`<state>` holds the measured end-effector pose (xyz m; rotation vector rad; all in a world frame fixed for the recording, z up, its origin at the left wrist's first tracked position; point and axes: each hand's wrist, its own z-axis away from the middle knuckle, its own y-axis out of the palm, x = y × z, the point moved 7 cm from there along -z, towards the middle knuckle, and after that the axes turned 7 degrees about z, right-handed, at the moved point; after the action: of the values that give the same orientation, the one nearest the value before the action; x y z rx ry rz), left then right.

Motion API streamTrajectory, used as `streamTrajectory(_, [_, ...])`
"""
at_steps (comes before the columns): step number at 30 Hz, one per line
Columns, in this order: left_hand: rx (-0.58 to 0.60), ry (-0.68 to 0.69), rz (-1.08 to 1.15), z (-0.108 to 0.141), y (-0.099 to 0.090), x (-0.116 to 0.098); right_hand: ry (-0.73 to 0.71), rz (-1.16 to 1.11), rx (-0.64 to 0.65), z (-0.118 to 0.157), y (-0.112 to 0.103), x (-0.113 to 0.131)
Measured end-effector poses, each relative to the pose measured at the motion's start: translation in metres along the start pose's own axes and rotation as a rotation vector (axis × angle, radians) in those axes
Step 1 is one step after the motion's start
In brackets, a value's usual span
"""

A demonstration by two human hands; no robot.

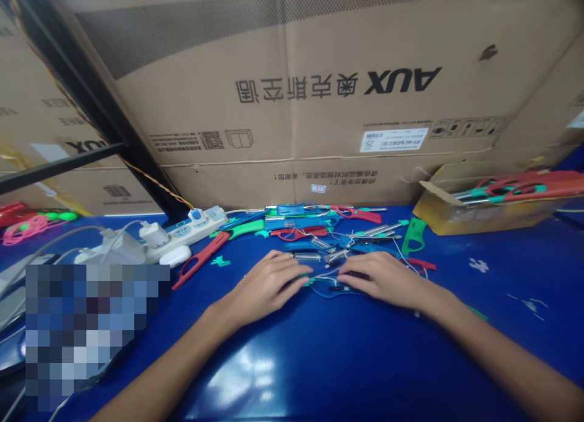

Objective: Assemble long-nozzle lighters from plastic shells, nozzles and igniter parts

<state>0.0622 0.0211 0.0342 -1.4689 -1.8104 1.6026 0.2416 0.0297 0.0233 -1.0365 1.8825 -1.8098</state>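
Observation:
My left hand (274, 283) is closed at the middle of the blue table (292, 361), its thumb and fingertips pinching the green end of a thin metal rod (325, 275). To its right, my right hand (376, 277) is curled over a dark piece and white wire, fingers pressed together; its exact hold is partly hidden. A blue plastic casing (335, 292) lies between and just below the hands. Beyond them is a pile of blue, red and green lighter-like casings, with a red one (298, 233) and small metal parts (323, 244) among them.
An open carton (483, 218) of red and green lighter-like pieces stands at the right. A white power strip (196, 227) with chargers and cables lies at the left, near a pixelated area. Large cardboard sheets (292, 130) rise behind the table. White scraps (478, 264) lie at the right.

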Motion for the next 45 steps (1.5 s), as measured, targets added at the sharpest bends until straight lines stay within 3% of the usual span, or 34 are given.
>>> streamTrajectory(6, [0.073, -0.021, 0.013, 0.0007, 0.0054, -0.0004, 0.004, -0.006, 0.004, 0.0001, -0.0012, 0.0014])
streamTrajectory(45, [0.093, -0.039, 0.03, 0.0013, 0.0065, 0.0007, 0.0, -0.01, 0.016, 0.0001, -0.0002, 0.0014])
